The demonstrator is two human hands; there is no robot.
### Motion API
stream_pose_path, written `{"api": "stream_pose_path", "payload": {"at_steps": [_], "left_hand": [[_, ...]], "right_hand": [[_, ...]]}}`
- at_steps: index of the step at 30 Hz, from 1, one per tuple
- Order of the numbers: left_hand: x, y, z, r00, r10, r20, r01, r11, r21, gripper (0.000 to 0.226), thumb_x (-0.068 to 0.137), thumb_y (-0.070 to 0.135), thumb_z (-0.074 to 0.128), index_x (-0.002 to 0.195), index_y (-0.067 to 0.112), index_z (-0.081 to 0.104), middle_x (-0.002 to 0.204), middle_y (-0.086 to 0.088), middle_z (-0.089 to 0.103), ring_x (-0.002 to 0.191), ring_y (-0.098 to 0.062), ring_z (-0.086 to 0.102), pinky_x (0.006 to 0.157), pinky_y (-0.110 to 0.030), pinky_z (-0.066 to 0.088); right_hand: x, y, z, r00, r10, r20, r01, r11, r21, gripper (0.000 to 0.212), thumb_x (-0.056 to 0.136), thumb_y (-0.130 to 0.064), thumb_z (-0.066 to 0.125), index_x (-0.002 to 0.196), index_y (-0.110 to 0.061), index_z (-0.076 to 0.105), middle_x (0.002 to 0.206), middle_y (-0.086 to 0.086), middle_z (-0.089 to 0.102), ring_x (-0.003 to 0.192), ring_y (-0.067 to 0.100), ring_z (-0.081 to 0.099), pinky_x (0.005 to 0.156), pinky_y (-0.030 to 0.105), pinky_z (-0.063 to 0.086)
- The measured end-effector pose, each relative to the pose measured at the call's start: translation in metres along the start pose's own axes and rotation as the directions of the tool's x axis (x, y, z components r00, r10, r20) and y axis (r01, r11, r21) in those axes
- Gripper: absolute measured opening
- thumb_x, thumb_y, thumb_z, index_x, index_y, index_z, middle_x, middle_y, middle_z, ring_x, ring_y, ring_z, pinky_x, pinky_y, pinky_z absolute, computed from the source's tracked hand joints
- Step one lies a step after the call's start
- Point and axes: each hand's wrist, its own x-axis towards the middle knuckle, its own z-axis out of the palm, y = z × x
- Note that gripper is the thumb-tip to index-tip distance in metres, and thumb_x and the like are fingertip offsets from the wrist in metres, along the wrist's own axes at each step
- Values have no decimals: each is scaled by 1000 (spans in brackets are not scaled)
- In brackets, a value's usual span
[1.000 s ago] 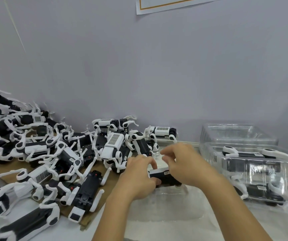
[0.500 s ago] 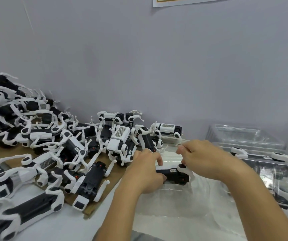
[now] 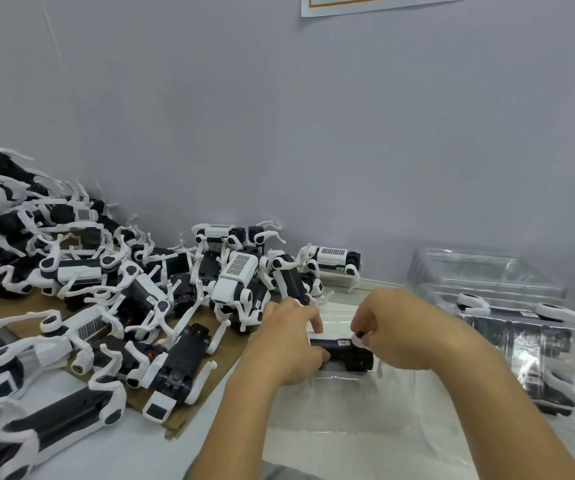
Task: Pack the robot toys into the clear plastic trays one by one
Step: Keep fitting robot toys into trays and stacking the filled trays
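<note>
Two bare hands, head view, meet over one black-and-white robot dog toy (image 3: pixel 343 353) at centre frame. The left hand (image 3: pixel 288 344) curls round the toy's left end, fingers over the top, thumb toward the underside. The right hand (image 3: pixel 397 332) pinches a white leg joint at the toy's right end between thumb and fingertips. The toy lies lengthwise, black body uppermost, a small label and a red dot visible on it, held just above or in the far part of an open clear plastic tray (image 3: pixel 341 424) that lies on the white table (image 3: pixel 113 445); whether toy and tray touch cannot be told. Many loose robot dog toys (image 3: pixel 133 306), same pattern, lie heaped to the left against the grey wall (image 3: pixel 314 133), legs tangled, several resting on a brown cardboard sheet (image 3: pixel 189 410). One toy (image 3: pixel 334 259) stands upright at the heap's right edge, near the wall. Right of the hands, a packed tray stack (image 3: pixel 521 327): clear trays holding black-and-white toys, with further clear trays behind. A white paper notice with an orange border (image 3: pixel 365 1) hangs on the wall at the top edge, cut off by the frame.
</note>
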Motion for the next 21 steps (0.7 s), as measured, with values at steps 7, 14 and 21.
{"api": "stream_pose_path", "payload": {"at_steps": [7, 14, 21], "left_hand": [[0, 1, -1, 1000, -1, 9, 1, 1000, -7, 28, 84, 35, 73, 103, 36, 53, 123, 11, 43, 125, -12, 27, 99, -36, 42], [-1, 0, -4, 999, 5, 49, -5, 1000, 4, 31, 83, 35, 74, 103, 36, 50, 125, 10, 42, 125, -12, 26, 101, -37, 41], [0, -2, -4, 999, 11, 49, -8, 999, -53, 29, 83, 34, 75, 104, 34, 54, 123, 14, 42, 118, -6, 24, 98, -32, 38]], "right_hand": [[3, 5, 5, 997, 43, 59, -42, 999, -12, 52, 77, -12, 83, 124, -26, 64, 123, -2, 55, 100, 19, 64, 86, 30, 55], [14, 3, 28, 999, 14, -40, -15, 999, -33, 36, 80, -1, 72, 110, -21, 66, 115, 1, 56, 94, 18, 59, 70, 21, 45], [12, 11, 17, 1000, -14, -21, 14, 1000, 21, 37, 83, -6, 72, 115, -25, 67, 104, -6, 52, 86, 14, 57, 57, 16, 43]]}}
